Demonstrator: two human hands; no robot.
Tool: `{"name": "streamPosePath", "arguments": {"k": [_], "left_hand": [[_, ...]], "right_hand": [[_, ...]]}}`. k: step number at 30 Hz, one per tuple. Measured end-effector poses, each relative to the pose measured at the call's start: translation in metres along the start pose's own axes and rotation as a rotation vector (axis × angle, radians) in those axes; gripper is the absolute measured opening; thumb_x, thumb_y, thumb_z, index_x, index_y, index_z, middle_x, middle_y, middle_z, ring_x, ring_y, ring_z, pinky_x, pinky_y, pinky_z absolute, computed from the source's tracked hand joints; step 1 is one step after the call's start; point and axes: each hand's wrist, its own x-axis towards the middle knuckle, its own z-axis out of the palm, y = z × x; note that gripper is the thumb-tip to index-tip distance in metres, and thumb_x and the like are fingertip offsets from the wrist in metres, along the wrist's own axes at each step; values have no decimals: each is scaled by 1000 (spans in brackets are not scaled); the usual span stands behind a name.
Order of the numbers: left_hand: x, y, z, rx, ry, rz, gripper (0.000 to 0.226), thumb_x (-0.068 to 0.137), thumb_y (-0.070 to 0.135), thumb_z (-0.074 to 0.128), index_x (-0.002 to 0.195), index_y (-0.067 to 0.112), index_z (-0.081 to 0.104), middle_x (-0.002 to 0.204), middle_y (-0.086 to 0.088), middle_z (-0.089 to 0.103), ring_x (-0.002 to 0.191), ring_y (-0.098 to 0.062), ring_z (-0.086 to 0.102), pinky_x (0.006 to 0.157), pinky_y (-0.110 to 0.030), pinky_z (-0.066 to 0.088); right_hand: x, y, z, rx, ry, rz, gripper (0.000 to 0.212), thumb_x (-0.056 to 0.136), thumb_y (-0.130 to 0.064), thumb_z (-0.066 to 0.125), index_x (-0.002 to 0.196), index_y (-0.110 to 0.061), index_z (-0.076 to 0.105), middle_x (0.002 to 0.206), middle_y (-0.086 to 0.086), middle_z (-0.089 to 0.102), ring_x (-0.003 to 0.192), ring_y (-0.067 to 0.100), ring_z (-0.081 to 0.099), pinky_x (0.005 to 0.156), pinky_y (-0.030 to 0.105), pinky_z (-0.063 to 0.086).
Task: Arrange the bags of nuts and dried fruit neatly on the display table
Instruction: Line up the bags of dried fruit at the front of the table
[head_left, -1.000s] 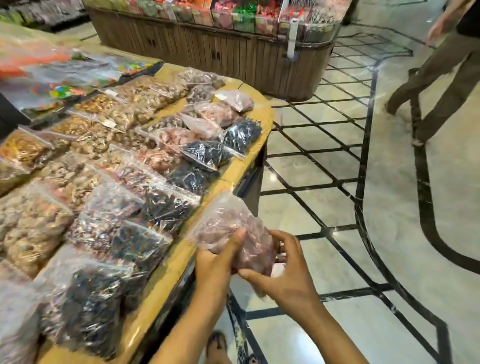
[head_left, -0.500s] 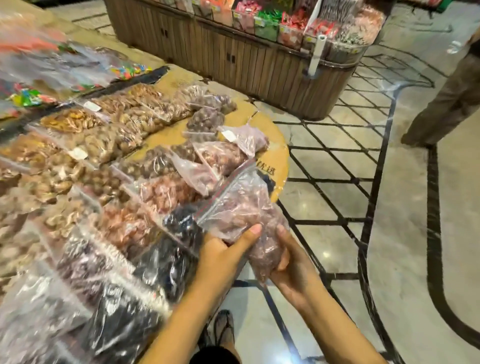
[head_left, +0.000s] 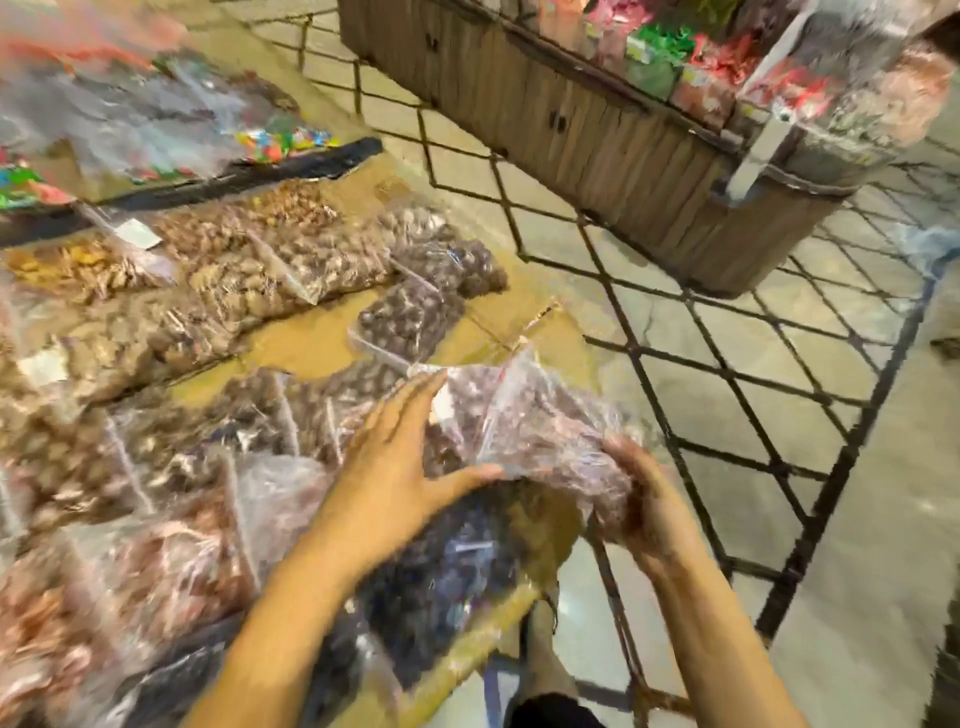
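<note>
A clear bag of pinkish-brown dried fruit (head_left: 540, 431) hangs over the rounded end of the yellow display table (head_left: 311, 343), above a bag of dark fruit (head_left: 447, 566). My right hand (head_left: 636, 499) grips the held bag's near right end. My left hand (head_left: 400, 467) lies against its left side, fingers stretched, thumb under its lower edge. Rows of bagged nuts (head_left: 249, 270) and dried fruit cover the table to the left. The view is motion-blurred.
A wooden stall (head_left: 597, 130) with colourful packets stands at the back right. Candy bags (head_left: 156, 130) lie on a raised shelf at the back left. Tiled floor with dark lines (head_left: 753, 415) runs to the right. My foot (head_left: 545, 670) shows below the table edge.
Both hands carried the bag from beside the table's edge up over its far end. My left hand's fingers have spread flatter against the bag. The view swung left.
</note>
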Motion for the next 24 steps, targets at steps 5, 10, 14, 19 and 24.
{"name": "streamPosePath", "arguments": {"k": [5, 10, 14, 19, 24], "left_hand": [[48, 16, 29, -149, 72, -277, 114, 51, 92, 42, 147, 40, 9, 157, 11, 7, 143, -15, 17, 116, -38, 19], [70, 46, 37, -179, 280, -428, 83, 73, 79, 41, 145, 48, 12, 151, 24, 9, 137, 1, 10, 113, -34, 15], [68, 25, 62, 102, 355, -600, 87, 77, 82, 24, 149, 34, 14, 160, 4, 8, 146, -15, 3, 118, -39, 5], [69, 15, 87, 377, 432, -547, 86, 82, 77, 16, 145, 22, 35, 152, -5, 34, 142, -20, 24, 115, -28, -3], [69, 15, 91, 323, 499, -583, 82, 81, 75, 22, 145, 26, 35, 155, -2, 29, 144, -18, 20, 116, -31, 2]], "right_hand": [[100, -68, -1, -221, -206, 95, 40, 60, -28, 76, 95, -9, 74, 89, 10, 75, 78, 19, 72, 61, 25, 58], [175, -100, 9, -520, -412, 207, 62, 67, -28, 81, 121, -8, 60, 113, 15, 69, 104, 31, 66, 95, 48, 50], [213, -108, 26, -1292, -527, 2, 42, 80, -42, 68, 114, -22, 54, 111, -3, 66, 99, 17, 62, 92, 31, 48], [250, -111, 24, -1642, -751, -292, 73, 80, -36, 68, 142, -19, 35, 140, 9, 43, 131, 26, 39, 108, 34, 34], [237, -102, 5, -1325, -999, -187, 81, 70, -57, 70, 137, -31, 33, 134, -18, 42, 125, 0, 42, 101, 8, 31]]}}
